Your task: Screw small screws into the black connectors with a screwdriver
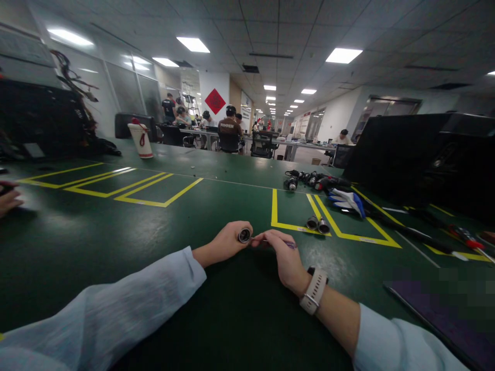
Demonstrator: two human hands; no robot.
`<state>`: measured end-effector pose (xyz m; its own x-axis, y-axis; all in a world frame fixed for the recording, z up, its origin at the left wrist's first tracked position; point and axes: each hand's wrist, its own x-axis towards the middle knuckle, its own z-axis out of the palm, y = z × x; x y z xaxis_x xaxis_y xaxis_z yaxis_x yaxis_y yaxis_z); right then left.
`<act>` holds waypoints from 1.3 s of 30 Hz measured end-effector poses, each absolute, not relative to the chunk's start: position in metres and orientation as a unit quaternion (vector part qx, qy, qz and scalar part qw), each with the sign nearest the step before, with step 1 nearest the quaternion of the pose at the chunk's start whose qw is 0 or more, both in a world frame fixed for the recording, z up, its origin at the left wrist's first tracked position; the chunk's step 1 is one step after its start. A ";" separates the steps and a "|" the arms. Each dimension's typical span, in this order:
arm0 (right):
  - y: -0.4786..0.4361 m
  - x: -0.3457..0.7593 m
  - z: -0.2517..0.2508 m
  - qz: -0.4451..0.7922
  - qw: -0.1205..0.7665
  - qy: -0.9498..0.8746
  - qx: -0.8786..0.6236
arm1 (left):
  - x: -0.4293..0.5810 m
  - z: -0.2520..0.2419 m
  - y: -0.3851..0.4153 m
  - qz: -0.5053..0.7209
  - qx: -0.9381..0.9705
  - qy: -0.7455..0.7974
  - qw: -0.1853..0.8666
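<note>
My left hand [225,243] is closed around a round metal connector [244,236], whose open circular end faces me. Close beside it, my right hand [285,257] pinches a thin screwdriver [291,245]; a bit of purplish handle shows by the fingers, and its slim shaft points left toward the connector's side. Whether the tip touches the connector I cannot tell. Two similar metal connectors [323,226] lie together on the green table [185,309], right of my hands, by a yellow tape line.
Cabled metal parts [291,183] and a blue-and-white glove [346,201] lie at the right, with a red-handled screwdriver [466,237] farther out. A paper cup [141,139] stands back left. Another person's hand [8,202] shows at the left edge. Black equipment [421,159] borders the right.
</note>
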<state>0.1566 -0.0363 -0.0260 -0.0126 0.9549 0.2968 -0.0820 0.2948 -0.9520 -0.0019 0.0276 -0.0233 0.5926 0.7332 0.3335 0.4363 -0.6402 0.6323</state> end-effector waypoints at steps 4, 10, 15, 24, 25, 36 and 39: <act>-0.038 0.155 -0.023 0.458 0.563 -0.557 -0.404 | -0.003 -0.022 0.025 0.278 0.871 0.340 0.221; -0.037 0.154 -0.020 0.578 0.577 -0.448 -0.363 | -0.002 -0.021 0.026 0.300 0.850 0.321 0.290; -0.036 0.154 -0.025 0.557 0.586 -0.472 -0.351 | -0.002 -0.021 0.026 0.307 0.836 0.324 0.319; -0.038 0.152 -0.022 0.572 0.566 -0.479 -0.351 | -0.003 -0.020 0.026 0.304 0.836 0.331 0.313; -0.039 0.152 -0.021 0.582 0.565 -0.470 -0.349 | -0.003 -0.020 0.026 0.306 0.835 0.328 0.319; -0.037 0.151 -0.025 0.537 0.586 -0.492 -0.356 | -0.003 -0.023 0.027 0.344 0.821 0.356 0.285; -0.039 0.151 -0.025 0.456 0.572 -0.561 -0.388 | -0.003 -0.023 0.025 0.342 0.828 0.375 0.240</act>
